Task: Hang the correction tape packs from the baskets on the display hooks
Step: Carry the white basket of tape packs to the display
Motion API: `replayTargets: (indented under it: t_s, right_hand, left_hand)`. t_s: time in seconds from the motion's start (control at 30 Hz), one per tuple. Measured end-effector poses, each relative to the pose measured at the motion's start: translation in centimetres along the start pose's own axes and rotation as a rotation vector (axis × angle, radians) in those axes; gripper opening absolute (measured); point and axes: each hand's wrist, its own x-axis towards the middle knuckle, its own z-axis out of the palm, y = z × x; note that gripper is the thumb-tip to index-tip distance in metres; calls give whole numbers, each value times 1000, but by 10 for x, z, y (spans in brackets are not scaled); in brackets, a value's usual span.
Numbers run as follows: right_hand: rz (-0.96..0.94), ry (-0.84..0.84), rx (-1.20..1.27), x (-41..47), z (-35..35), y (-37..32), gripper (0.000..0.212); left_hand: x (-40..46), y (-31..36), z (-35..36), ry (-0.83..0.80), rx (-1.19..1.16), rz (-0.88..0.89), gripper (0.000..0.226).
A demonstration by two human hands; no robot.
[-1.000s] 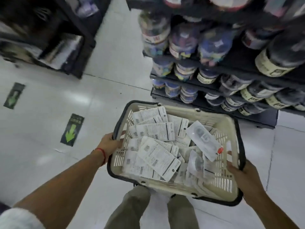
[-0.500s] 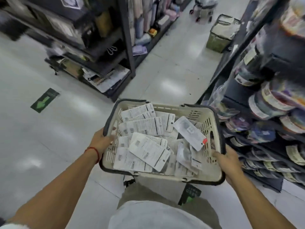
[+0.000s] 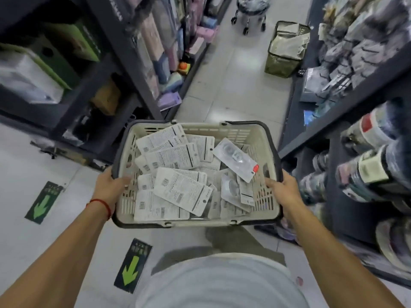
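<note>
At the far left, dark shelving [image 3: 73, 70] holds green and white boxes, and two green arrow stickers [image 3: 42, 202] lie on the pale floor [image 3: 240, 85] below it. The person's left hand [image 3: 109, 185], with a red string [image 3: 101, 203] around the wrist, is wrapped around the left rim of a beige basket [image 3: 242, 132], thumb outside and fingers curled over the edge into the inside. The basket is carried level in front of the body, above the floor, with its dark handles folded down along the rim. Inside it lie the correction tape packs [image 3: 182, 190], a loose heap of flat cards overlapping one another, most turned back side up with printed text and barcodes showing. One pack [image 3: 235, 158] near the basket's right wall lies face up, its clear blister and a small red tab visible. The right hand [image 3: 282, 192] is clamped on the basket's right rim in the same way. Farther up the aisle stand a wheeled stool [image 3: 250, 13] and an olive bag [image 3: 287, 47]. At the far right, dark shelves [image 3: 355, 103] carry blurred round labelled containers.
</note>
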Motion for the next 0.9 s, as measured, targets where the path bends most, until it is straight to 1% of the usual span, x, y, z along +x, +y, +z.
replayTargets:
  t_s: [0.07, 0.2, 0.4, 0.47, 0.6, 0.67, 0.73, 0.8, 0.9]
  right_hand:
    - [3, 26, 25, 40, 2, -40, 27]
    - [17, 104, 51, 111, -3, -120, 32]
    - [-6, 211, 52, 231, -25, -239, 23]
    - [-29, 243, 24, 274, -29, -283, 24]
    - [-50, 334, 29, 351, -38, -360, 30]
    - [-18, 353, 66, 396, -45, -396, 24]
    - [4, 373, 85, 442, -53, -428, 21]
    - [25, 394, 125, 488, -60, -459, 24]
    - [37, 375, 197, 560, -69, -505, 24]
  left_hand:
    - [31, 52, 22, -6, 7, 48, 24]
    - [101, 153, 70, -49, 26, 104, 26]
    - [233, 286, 173, -210, -61, 90, 29]
    - [283, 329, 210, -244, -72, 79, 33]
    - [371, 424, 281, -353, -10, 89, 35]
    - [411, 477, 318, -374, 16, 102, 39]
    - [444, 528, 355, -380, 23, 118, 37]
    - [473, 577, 388, -379, 51, 142, 34]
    - [512, 648, 436, -362, 60, 145, 28]
